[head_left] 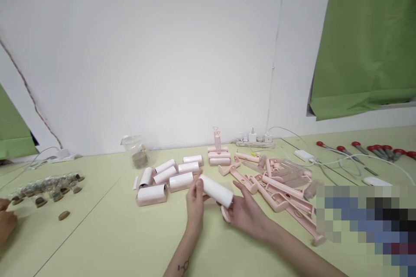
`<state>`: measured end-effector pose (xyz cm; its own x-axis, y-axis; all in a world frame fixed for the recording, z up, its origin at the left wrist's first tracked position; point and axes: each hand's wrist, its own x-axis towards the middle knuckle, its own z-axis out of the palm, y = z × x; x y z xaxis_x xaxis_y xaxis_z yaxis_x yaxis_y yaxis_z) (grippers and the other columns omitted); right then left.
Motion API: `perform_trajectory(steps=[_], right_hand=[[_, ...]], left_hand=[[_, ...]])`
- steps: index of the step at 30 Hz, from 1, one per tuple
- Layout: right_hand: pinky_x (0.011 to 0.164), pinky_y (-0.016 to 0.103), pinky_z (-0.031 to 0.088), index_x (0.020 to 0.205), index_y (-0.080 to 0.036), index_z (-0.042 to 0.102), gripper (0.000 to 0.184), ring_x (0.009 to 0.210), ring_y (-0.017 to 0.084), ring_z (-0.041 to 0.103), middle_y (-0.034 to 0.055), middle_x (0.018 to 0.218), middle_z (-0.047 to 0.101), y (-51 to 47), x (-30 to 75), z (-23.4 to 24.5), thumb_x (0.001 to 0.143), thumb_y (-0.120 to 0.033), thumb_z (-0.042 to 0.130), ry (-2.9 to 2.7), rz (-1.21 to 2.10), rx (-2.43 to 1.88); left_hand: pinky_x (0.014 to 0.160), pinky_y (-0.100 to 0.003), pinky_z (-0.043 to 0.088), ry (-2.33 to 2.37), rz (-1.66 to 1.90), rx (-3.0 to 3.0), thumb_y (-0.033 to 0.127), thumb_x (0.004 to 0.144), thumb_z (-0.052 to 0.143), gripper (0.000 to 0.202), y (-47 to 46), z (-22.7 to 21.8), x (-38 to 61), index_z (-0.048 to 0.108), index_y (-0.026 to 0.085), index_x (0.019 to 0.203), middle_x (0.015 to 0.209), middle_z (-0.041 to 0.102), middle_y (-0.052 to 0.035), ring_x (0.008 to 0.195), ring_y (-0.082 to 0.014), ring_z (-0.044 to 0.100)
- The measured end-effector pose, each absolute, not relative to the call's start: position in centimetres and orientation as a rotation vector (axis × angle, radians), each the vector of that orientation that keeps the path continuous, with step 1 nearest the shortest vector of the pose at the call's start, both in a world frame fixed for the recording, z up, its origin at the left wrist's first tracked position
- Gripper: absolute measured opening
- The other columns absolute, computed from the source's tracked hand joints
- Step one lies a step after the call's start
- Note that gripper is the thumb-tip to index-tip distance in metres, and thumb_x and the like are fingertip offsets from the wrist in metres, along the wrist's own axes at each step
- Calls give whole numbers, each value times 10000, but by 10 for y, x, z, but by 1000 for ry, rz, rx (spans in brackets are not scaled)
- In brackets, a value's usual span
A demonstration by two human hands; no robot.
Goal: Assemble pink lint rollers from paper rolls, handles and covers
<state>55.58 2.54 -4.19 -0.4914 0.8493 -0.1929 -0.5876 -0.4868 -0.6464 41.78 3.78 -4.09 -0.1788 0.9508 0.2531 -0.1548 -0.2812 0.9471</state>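
Between my two hands is a lint roller's white roll point(216, 189), tilted down to the right, with a pink plastic part at its lower end. My left hand point(195, 203) has its fingers closed on the upper left end. Cupped round the lower right end is my right hand point(248, 214). To their left lie several white rolls in clear pinkish covers point(152, 192). On the right is a heap of pink plastic handles point(271, 199), mixed with clear covers. Behind, a stack of pink lint rollers point(219, 161) lies with small ones standing on it.
A power strip point(255, 142) sits against the wall. White cables and a white charger point(303, 156) lie right, near red-ended tools point(341, 149). A plastic bag point(138, 151) stands left. Another person's hand point(6, 223) is beside small clear jars point(48, 188). The lower right corner is blurred.
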Motion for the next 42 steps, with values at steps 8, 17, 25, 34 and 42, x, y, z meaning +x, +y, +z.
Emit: perform_trajectory(steps=[8, 17, 25, 34, 42], right_hand=[[584, 164, 447, 767, -165, 608, 73, 699, 106, 539, 24, 768, 574, 38, 561, -41, 703, -151, 576, -490, 1717, -606], [698, 218, 411, 970, -198, 575, 348, 1004, 174, 486, 14, 919, 618, 26, 552, -46, 707, -426, 584, -621, 1519, -708], [775, 222, 404, 986, -209, 555, 352, 1029, 166, 472, -13, 976, 610, 18, 547, -49, 722, -442, 556, -519, 1489, -714], [755, 255, 447, 992, -215, 552, 374, 995, 196, 501, 16, 994, 607, 13, 550, -42, 742, -489, 506, -585, 1524, -731], [793, 301, 423, 1094, -227, 483, 478, 1032, 224, 472, 27, 1066, 564, 18, 555, -44, 768, -564, 391, -743, 1478, -921]], left_hand=[[781, -266, 495, 1030, 1716, 1082, 475, 745, 514, 508, 36, -48, 422, 474, 236, 1192, 1251, 467, -43, 1150, -227, 407], [826, -293, 481, 1039, 1779, 1115, 452, 771, 497, 496, 31, -48, 424, 422, 272, 1227, 1326, 386, -23, 1198, -249, 353], [815, -288, 487, 1008, 1710, 1127, 463, 760, 503, 513, 28, -52, 430, 434, 254, 1223, 1309, 408, -40, 1185, -248, 370], [785, -289, 496, 919, 1568, 1149, 460, 780, 470, 509, 23, -53, 435, 422, 236, 1234, 1299, 412, -76, 1124, -249, 437], [872, -312, 427, 704, 1488, 1032, 478, 809, 406, 473, 24, -46, 433, 426, 255, 1227, 1303, 402, -74, 1181, -233, 379]])
